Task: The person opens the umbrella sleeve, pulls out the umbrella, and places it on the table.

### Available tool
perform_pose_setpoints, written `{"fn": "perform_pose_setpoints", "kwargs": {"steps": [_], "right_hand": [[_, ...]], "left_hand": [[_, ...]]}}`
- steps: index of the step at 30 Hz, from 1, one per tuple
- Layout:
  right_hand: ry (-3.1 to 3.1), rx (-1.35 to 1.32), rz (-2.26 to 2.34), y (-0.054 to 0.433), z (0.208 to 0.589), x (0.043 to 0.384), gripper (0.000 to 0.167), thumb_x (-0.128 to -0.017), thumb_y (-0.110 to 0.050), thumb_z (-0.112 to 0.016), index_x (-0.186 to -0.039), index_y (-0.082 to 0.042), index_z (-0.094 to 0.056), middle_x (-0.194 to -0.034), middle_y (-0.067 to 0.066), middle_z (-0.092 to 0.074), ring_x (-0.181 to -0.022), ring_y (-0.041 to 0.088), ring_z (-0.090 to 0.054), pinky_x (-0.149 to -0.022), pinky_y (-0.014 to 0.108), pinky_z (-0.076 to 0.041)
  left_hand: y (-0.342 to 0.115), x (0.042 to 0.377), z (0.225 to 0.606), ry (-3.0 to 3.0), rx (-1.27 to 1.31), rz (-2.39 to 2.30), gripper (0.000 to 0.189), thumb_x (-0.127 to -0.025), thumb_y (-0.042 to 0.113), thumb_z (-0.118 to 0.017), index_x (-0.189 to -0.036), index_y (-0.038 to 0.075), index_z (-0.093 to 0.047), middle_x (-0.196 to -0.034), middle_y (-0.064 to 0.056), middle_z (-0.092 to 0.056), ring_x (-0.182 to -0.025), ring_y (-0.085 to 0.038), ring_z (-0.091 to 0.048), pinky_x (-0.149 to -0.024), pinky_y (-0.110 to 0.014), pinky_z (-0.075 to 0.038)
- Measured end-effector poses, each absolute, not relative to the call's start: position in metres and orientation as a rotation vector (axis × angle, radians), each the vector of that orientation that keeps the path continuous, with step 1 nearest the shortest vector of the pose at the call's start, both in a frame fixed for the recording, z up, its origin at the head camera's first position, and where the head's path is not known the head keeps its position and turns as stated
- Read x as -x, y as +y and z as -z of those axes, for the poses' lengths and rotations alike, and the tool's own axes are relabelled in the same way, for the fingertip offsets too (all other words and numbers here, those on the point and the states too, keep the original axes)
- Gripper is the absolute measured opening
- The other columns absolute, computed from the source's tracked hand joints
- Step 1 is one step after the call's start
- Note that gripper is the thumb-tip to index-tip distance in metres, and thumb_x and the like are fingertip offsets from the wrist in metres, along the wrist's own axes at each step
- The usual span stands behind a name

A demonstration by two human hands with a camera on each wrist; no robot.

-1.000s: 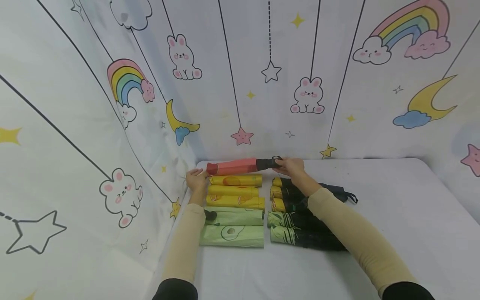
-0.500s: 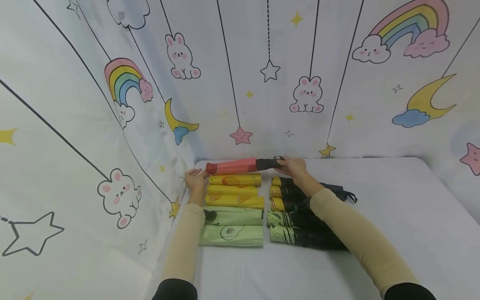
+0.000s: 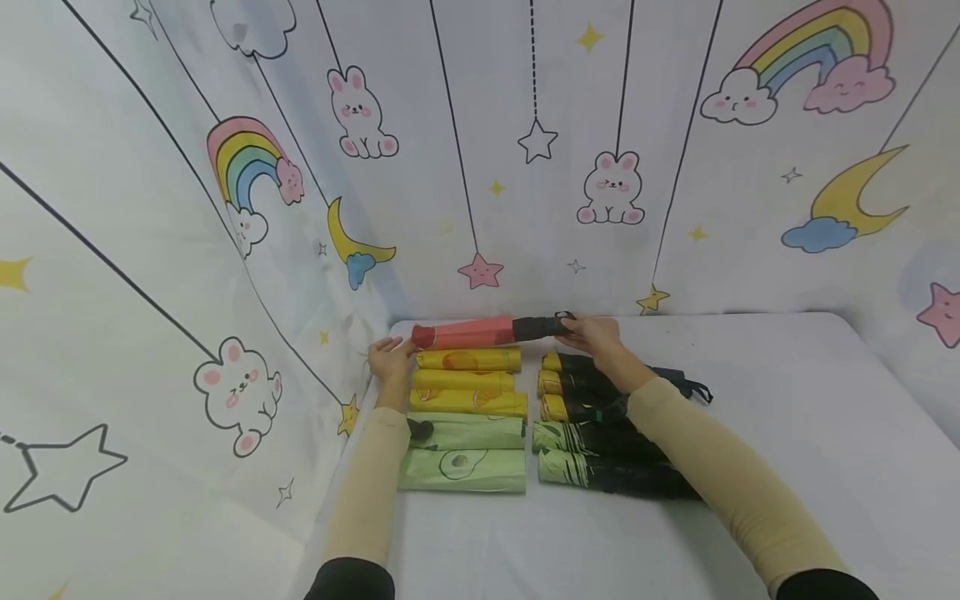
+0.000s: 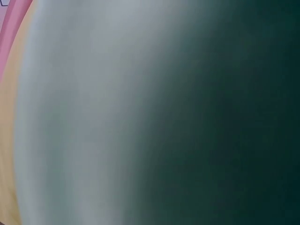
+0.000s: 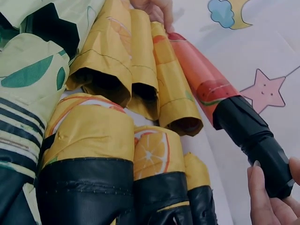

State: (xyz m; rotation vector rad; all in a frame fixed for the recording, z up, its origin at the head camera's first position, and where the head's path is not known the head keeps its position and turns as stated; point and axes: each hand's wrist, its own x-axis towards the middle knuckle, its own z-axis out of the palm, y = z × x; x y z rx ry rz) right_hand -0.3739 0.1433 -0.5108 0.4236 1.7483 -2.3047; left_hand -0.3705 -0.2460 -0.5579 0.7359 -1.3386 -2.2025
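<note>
At the back of the table, a folded umbrella (image 3: pixel 542 328) with a black handle end sits in a red watermelon-print sleeve (image 3: pixel 471 334). My right hand (image 3: pixel 592 337) pinches the end of the black handle between thumb and fingers, as the right wrist view also shows. My left hand (image 3: pixel 390 360) grips the sleeve's left end. Just in front lie several flat yellow fruit-print sleeves (image 3: pixel 465 381) and green avocado-print sleeves (image 3: pixel 487 472). To their right is a column of folded umbrellas (image 3: pixel 577 383), yellow or green with black handle ends. Blur fills most of the left wrist view.
White cloth covers the table (image 3: pixel 787 400). A white curtain (image 3: pixel 555 208) printed with bunnies, stars and rainbows stands close behind and along the left side. My right forearm (image 3: pixel 720 467) passes over the umbrella column.
My right hand has moved slightly right with the handle, and a bit more black shows beyond the red sleeve. My left hand stays at the sleeve's left end.
</note>
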Motion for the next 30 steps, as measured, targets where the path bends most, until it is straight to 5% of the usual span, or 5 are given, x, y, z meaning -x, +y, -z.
{"fn": "perform_pose_setpoints", "kwargs": {"steps": [12,20,30], "right_hand": [[1.734,-0.414,2.348,0.156,0.512,0.371,0.054,-0.099,-0.006,-0.071,-0.145,0.011,-0.048,-0.144,0.027,-0.055,-0.108,0.028,-0.074,-0.1,0.042,-0.058],[1.717,-0.447,2.366,0.167,0.512,0.369,0.058,-0.098,-0.005,-0.073,-0.147,0.01,-0.047,-0.146,0.027,-0.055,-0.099,0.024,-0.077,-0.103,0.044,-0.056],[1.696,-0.413,2.377,0.182,0.516,0.369,0.064,-0.098,-0.004,-0.072,-0.153,0.009,-0.041,-0.143,0.026,-0.054,-0.094,0.021,-0.078,-0.102,0.042,-0.057]], "left_hand": [[-0.243,0.37,0.555,-1.342,-0.739,2.199,0.064,-0.082,-0.025,-0.069,-0.14,-0.009,-0.047,-0.133,-0.028,-0.059,-0.101,-0.04,-0.074,-0.087,-0.04,-0.064],[-0.242,0.369,0.556,-1.345,-0.748,2.192,0.055,-0.084,-0.022,-0.072,-0.13,-0.001,-0.05,-0.125,-0.02,-0.061,-0.099,-0.034,-0.075,-0.09,-0.04,-0.063],[-0.242,0.37,0.558,-1.354,-0.757,2.166,0.057,-0.083,-0.023,-0.072,-0.132,-0.005,-0.051,-0.122,-0.022,-0.063,-0.103,-0.041,-0.073,-0.087,-0.039,-0.064]]}}
